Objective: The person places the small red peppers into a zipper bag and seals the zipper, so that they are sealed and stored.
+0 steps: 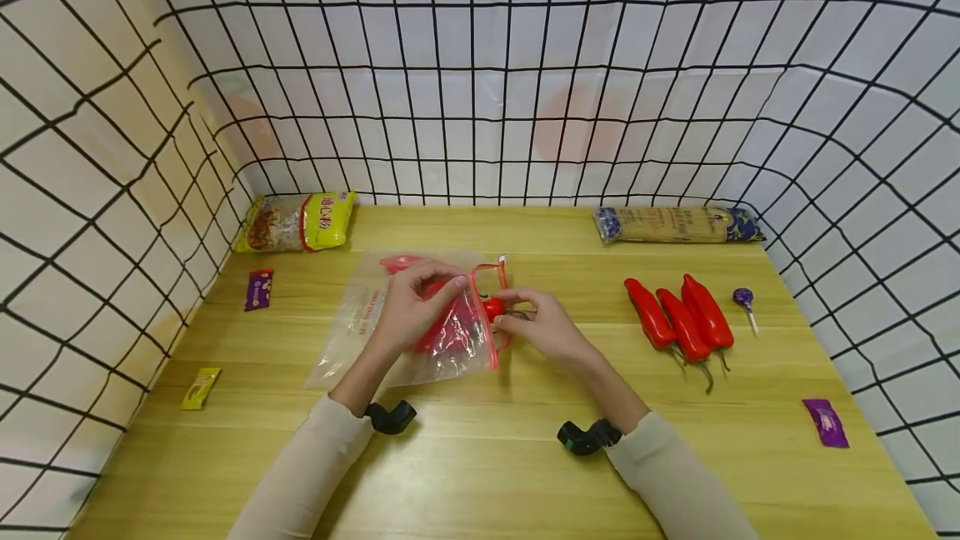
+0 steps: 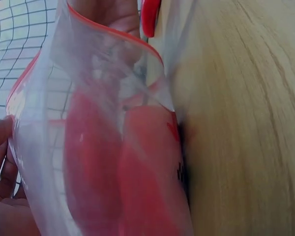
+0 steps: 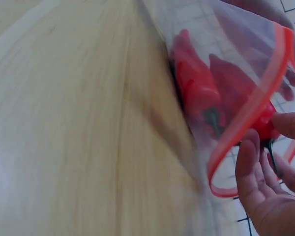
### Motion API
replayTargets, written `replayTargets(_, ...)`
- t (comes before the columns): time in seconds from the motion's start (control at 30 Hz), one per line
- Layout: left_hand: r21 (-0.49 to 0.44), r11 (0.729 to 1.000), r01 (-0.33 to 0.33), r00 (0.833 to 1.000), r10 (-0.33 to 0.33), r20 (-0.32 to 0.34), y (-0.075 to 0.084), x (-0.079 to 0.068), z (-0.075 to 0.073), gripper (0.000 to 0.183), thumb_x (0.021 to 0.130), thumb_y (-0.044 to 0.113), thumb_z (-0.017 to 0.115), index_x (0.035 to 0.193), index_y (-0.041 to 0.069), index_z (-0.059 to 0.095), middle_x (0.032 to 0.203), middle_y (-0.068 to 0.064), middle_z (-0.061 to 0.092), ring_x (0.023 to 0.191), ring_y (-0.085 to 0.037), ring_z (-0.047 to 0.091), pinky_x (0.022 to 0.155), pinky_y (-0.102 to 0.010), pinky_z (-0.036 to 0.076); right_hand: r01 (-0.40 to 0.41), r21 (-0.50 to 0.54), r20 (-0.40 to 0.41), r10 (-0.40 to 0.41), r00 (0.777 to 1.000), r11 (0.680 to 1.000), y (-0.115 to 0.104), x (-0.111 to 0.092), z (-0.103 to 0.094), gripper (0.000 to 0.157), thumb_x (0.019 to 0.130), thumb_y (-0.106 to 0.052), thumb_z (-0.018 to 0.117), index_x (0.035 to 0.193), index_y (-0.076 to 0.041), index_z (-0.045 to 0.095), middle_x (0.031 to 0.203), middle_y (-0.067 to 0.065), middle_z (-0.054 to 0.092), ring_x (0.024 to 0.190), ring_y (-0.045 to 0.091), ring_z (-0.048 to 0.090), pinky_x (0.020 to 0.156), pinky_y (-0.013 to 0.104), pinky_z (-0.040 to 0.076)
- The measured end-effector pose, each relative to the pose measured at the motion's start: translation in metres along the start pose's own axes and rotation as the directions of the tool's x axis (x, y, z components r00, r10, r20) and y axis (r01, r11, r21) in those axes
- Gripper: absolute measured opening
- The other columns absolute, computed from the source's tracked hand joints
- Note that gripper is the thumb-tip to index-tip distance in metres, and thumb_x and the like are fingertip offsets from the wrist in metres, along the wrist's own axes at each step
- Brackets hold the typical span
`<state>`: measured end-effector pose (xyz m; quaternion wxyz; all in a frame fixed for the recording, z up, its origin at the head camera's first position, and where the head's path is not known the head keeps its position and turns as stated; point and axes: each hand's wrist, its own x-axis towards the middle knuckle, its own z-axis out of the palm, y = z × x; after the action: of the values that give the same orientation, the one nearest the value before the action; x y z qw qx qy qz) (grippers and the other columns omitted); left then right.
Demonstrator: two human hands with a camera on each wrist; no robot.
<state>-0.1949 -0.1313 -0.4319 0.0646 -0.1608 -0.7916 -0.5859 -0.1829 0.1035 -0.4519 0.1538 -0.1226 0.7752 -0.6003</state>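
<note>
A clear zip bag with a red zip edge lies mid-table, its mouth held apart toward the right. Red chili peppers show through its plastic. My left hand pinches the upper side of the bag near its mouth; in the left wrist view its fingers grip that plastic edge. At the mouth, my right hand pinches a red pepper near its green stem, most of the pepper inside the bag. The right wrist view shows thumb and fingers around the stem end.
Several red peppers lie at right beside a lollipop and a purple candy. On the left are a purple packet and a yellow one. Two food packages, yellow and long, lie before the black wire grid.
</note>
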Motion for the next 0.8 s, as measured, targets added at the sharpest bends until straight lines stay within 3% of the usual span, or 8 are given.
replayTargets(0.17,-0.003,1.0,-0.024,1.0,0.024,0.004,-0.003,-0.001,0.002,0.018,0.089,0.033,0.071,0.101,0.02,0.074,0.103,0.003,0.07,0.103,-0.013,0.062,0.094,-0.038,0.052,-0.039,0.061,-0.037,0.041,0.998,0.997,-0.001,0.006,0.009,0.048,0.094,-0.023,0.065,0.136,-0.008,0.049,0.126,0.014,0.06,0.105,0.026,0.066,0.087,0.039,0.056)
replayTargets(0.33,-0.005,0.999,-0.032,0.999,0.032,0.005,-0.004,-0.002,0.003,0.017,0.088,0.039,0.071,0.098,0.026,0.073,0.1,0.007,0.07,0.101,-0.012,0.062,0.093,-0.034,0.051,-0.071,0.12,-0.057,0.078,0.995,0.99,0.001,-0.003,0.001,0.041,0.1,-0.026,0.056,0.134,-0.005,0.05,0.125,0.018,0.056,0.098,0.031,0.066,0.084,0.044,0.056)
replayTargets(0.57,0.035,0.999,-0.035,0.999,0.035,0.004,-0.005,-0.002,0.001,0.016,0.088,0.042,0.07,0.097,0.03,0.073,0.099,0.011,0.069,0.101,-0.01,0.062,0.093,-0.038,0.051,0.03,0.218,0.104,-0.054,0.993,0.976,0.001,-0.021,-0.008,0.038,0.103,-0.01,0.046,0.137,0.006,0.042,0.136,0.026,0.048,0.117,0.039,0.059,0.097,0.043,0.051)
replayTargets(0.8,0.021,0.999,-0.05,0.999,0.049,0.009,-0.005,-0.002,0.003,0.014,0.088,0.038,0.07,0.097,0.029,0.073,0.1,0.01,0.07,0.102,-0.01,0.062,0.092,-0.034,0.051,0.045,0.161,0.064,-0.056,0.996,0.986,-0.003,-0.015,0.007,0.035,0.099,-0.007,0.052,0.133,-0.001,0.049,0.131,0.015,0.056,0.12,0.029,0.058,0.098,0.034,0.051)
